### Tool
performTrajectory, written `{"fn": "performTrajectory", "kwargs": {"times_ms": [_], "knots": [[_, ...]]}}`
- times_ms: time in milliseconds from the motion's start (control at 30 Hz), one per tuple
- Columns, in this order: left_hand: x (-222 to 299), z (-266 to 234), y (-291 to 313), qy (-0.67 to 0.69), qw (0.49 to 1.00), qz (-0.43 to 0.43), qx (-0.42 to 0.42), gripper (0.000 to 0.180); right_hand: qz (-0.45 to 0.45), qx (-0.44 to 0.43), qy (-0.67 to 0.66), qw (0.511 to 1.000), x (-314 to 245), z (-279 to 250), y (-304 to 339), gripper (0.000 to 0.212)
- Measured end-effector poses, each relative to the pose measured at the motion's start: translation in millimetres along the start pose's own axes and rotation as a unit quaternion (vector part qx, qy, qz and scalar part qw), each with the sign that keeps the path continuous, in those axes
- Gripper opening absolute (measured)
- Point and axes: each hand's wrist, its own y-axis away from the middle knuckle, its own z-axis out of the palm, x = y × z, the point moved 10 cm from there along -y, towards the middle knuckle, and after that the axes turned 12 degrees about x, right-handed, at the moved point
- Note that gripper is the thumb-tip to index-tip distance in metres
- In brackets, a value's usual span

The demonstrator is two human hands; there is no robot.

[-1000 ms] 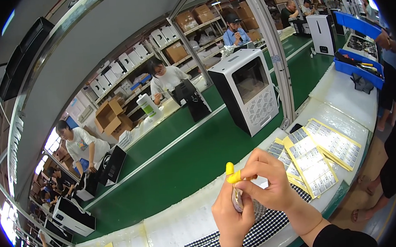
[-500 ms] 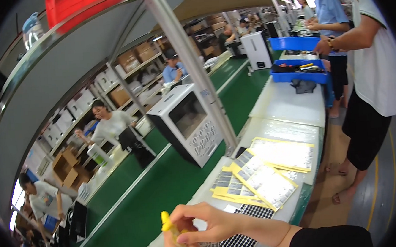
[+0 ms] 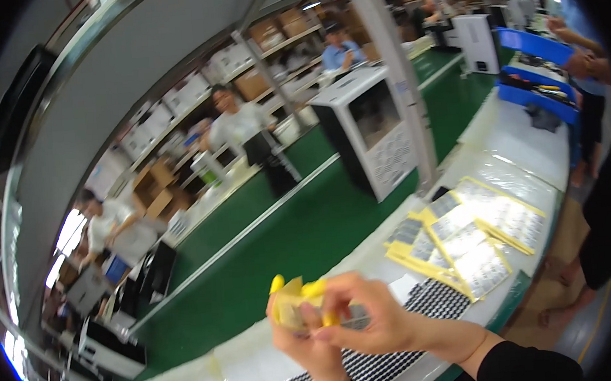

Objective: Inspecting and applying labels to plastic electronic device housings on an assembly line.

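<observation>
Yellowish film [image 3: 290, 312] now shows more fully than half a second ago, held up in left hand [image 3: 303, 345]; right hand [image 3: 382, 317] beside it, grip blurred, can't tell. Handling looks unfinished.

Over there, the person's left hand [image 3: 306, 346] pinches a small pale-yellow piece [image 3: 290, 310], the right hand [image 3: 371, 315] curled close beside it, yellow covers [image 3: 277, 284] on some fingertips. Beneath the hands, a sheet of black dots [image 3: 437, 303] lies on the worktop [image 3: 205, 371], label sheets [image 3: 482, 269] overlapping to their right. Beyond runs a green belt [image 3: 254, 268] carrying a black-and-white machine [image 3: 367, 133].
</observation>
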Motion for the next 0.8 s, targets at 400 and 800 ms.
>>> {"fn": "performTrajectory", "kwargs": {"times_ms": [400,800], "knots": [[-3.5,-44.7,-24.3,0.021,0.998,-0.003,0.055,0.054,0.181,-0.133,0.001,0.975,46.7,44.3,6.4,0.022],[-12.0,-38.6,-33.6,0.211,0.972,-0.098,0.0,0.085,0.245,0.031,-0.112,0.962,56.2,8.3,-4.1,0.008]]}}
